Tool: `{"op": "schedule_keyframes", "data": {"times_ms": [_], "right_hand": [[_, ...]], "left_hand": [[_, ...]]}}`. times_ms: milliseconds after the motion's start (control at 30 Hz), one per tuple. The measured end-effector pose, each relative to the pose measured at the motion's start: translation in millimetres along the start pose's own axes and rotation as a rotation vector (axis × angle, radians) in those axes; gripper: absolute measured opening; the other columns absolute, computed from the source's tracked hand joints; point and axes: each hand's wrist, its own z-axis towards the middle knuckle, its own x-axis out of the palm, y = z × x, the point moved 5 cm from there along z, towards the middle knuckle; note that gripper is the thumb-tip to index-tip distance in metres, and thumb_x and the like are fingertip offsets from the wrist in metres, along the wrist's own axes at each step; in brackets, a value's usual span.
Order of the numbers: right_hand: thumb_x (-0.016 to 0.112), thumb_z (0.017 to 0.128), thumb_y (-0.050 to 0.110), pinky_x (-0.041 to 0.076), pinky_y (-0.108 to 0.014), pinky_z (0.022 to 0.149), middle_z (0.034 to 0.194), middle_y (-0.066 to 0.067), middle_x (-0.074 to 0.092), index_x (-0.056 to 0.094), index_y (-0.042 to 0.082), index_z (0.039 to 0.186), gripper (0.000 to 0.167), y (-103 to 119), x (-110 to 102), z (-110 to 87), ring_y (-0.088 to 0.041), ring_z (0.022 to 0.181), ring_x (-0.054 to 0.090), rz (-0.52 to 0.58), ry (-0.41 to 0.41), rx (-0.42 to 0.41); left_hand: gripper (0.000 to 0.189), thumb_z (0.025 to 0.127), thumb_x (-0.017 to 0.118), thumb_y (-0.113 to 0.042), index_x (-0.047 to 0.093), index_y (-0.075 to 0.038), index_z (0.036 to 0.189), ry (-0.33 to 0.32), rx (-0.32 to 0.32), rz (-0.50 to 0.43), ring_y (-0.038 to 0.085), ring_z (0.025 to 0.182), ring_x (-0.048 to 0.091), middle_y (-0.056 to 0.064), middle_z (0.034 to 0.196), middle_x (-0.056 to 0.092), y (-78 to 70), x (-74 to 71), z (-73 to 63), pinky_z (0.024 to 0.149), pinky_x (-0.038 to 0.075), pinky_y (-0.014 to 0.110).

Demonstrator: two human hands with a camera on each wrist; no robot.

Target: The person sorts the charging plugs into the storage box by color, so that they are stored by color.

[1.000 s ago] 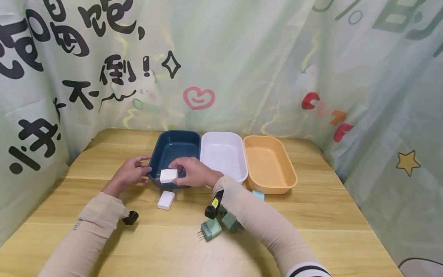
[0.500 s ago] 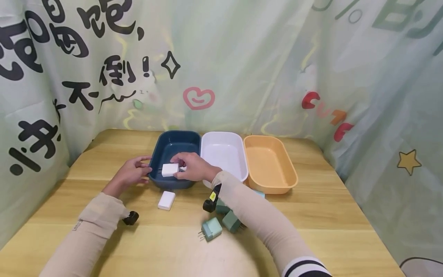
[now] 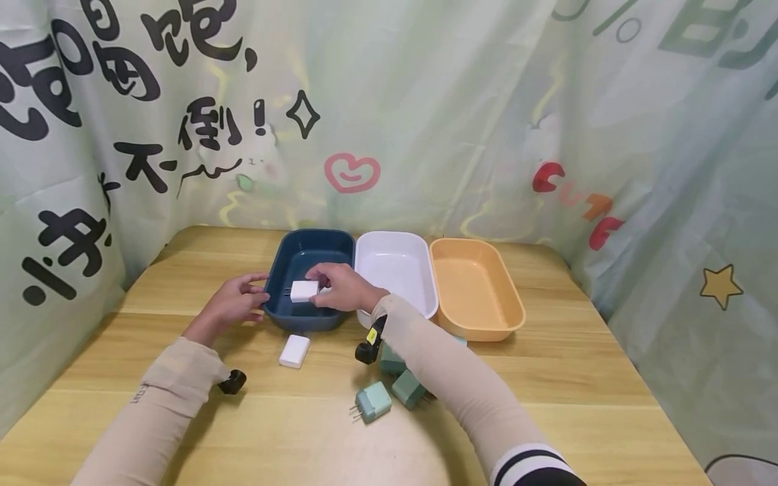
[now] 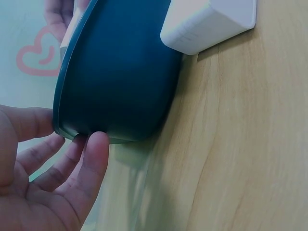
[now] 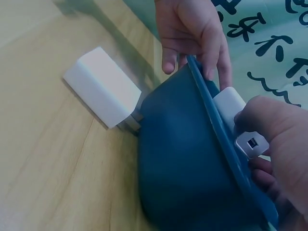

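Observation:
My right hand [image 3: 349,287] pinches a white wall charger [image 3: 304,291] inside the navy tray [image 3: 306,250], its prongs pointing left. In the right wrist view a white end with a USB port [image 5: 252,143] shows below my thumb; a bit of white also shows between thumb and fingers in the head view. My left hand [image 3: 234,300] is at the tray's left side, its loosely extended fingers [image 4: 96,149] touching the rim and outer wall. Another white charger [image 3: 294,351] lies on the table just in front of the tray.
A white tray [image 3: 395,253] and a yellow tray [image 3: 474,270] stand in a row to the right. Several green chargers [image 3: 373,401] lie near my right forearm, which partly covers them. A light blue piece [image 3: 460,341] shows by the yellow tray. Printed cloth [image 3: 437,135] hangs behind the table.
My right hand has carried the white charger slightly up and right in the head view, farther into the navy tray. My left hand keeps its place at the rim.

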Motion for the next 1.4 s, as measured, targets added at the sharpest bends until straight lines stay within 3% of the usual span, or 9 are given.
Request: {"op": "schedule_keyframes", "data": {"times_ms": [500,767,1400], "right_hand": [[0.076,0.083,0.016,0.048,-0.017,0.079,0.104,-0.007,0.065,0.062,0.002,0.118,0.040,-9,1,8.2,-0.019,0.092,0.062,0.015,-0.014,0.048],[0.076,0.083,0.018,0.048,-0.017,0.080,0.105,-0.006,0.065,0.062,0.003,0.118,0.041,-12,-1,12.5,-0.010,0.089,0.060,-0.010,-0.011,0.075],[0.077,0.084,0.018,0.049,-0.017,0.084,0.108,-0.007,0.066,0.062,0.002,0.118,0.041,-15,-2,15.2,-0.012,0.092,0.062,-0.003,-0.024,0.113]], "left_hand": [[0.056,0.098,0.053,-0.003,0.031,-0.002,0.150,-0.001,0.008,-0.007,0.019,0.081,0.061,0.029,0.128,0.044,2.4,-1.0,0.2,0.072,0.058,0.036],[0.057,0.098,0.053,-0.003,0.031,-0.002,0.150,-0.004,0.007,-0.009,0.019,0.080,0.061,0.029,0.127,0.044,3.3,-1.7,0.2,0.071,0.058,0.036],[0.057,0.097,0.054,-0.002,0.032,-0.003,0.150,-0.006,0.010,-0.023,0.020,0.080,0.060,0.029,0.129,0.044,4.6,-2.0,3.4,0.070,0.058,0.036]]}}
